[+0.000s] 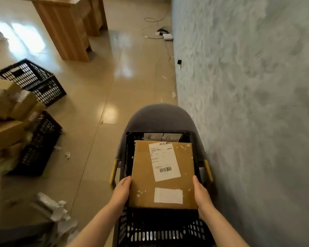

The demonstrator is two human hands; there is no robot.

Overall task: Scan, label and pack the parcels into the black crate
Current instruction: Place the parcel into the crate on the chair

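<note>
Grey wall right; parcel [161, 175] hides black crate [161, 229] interior.

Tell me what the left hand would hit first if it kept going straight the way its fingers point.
The left hand grips the cardboard parcel's left edge, fingers pointing away from the person. Straight on, it would probably meet the black crate's far-left wall first, then the grey chair's backrest; depth is unclear.

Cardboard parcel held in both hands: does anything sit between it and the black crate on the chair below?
Nothing visible does. The cardboard parcel is held by the left hand and right hand directly over the black crate's open top. The parcel hides most of the interior, so the contents beneath cannot be judged.
</note>
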